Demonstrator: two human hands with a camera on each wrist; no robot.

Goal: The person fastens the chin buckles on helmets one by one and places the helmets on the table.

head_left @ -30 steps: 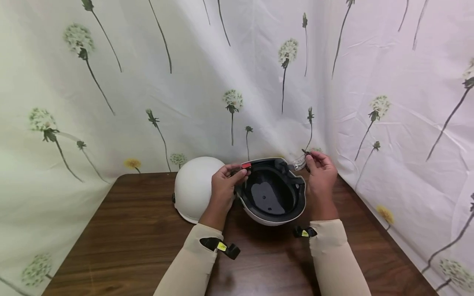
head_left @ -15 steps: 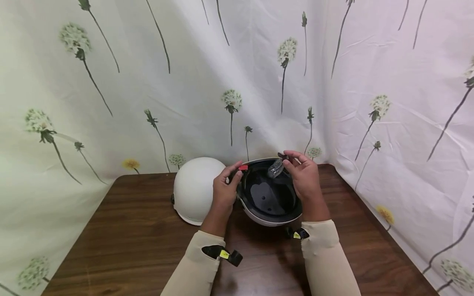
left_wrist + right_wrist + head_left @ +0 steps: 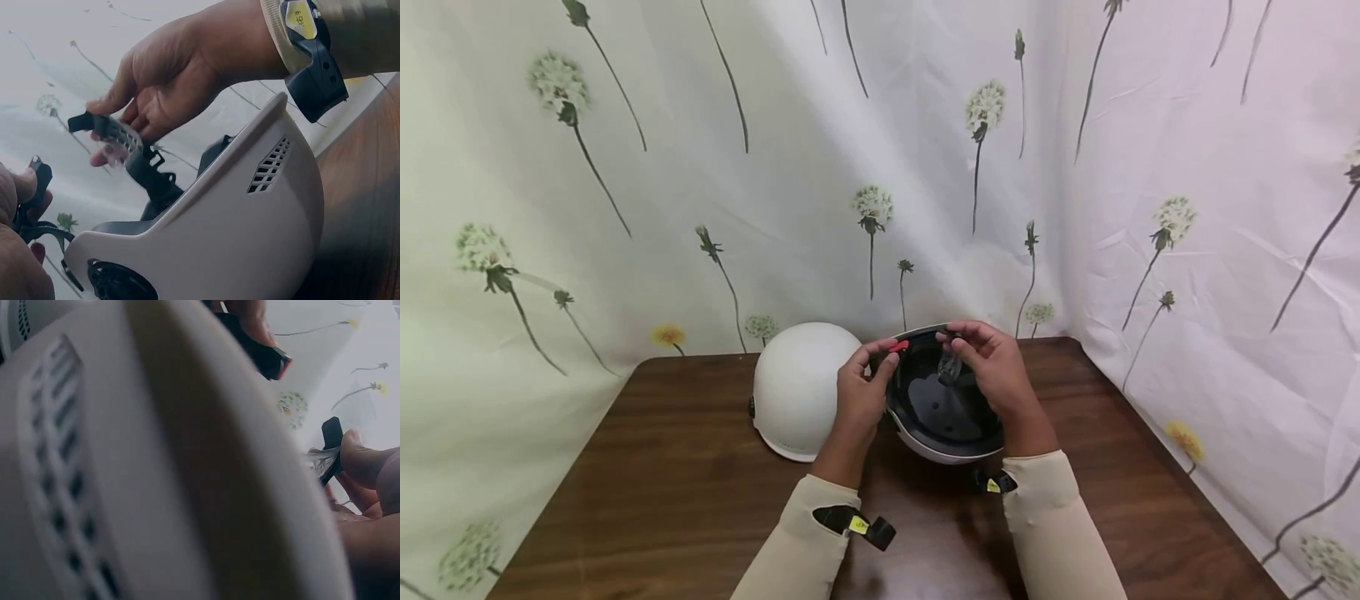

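An upturned white helmet (image 3: 942, 454) with a black lining lies between my hands. My left hand (image 3: 861, 396) pinches a black buckle with a red part (image 3: 899, 345) over the helmet's left rim, between thumb and fingers. My right hand (image 3: 1003, 379) holds the other chin strap end, whose black tab (image 3: 80, 122) sticks out past the thumb in the left wrist view. Clear plastic wrap (image 3: 950, 367) covers part of this strap and hangs over the helmet's opening. The buckle and the tab are apart, pointing roughly toward each other.
A second white helmet (image 3: 805, 392) sits dome up, just left of the upturned one. Both rest on a dark wooden table (image 3: 685, 500). A curtain (image 3: 790, 167) printed with dandelions hangs behind the table and along its right side.
My right hand has moved left, bringing the plastic-wrapped strap end from beyond the helmet's right rim to over its opening, nearer the buckle. My left hand has tilted the red buckle slightly.
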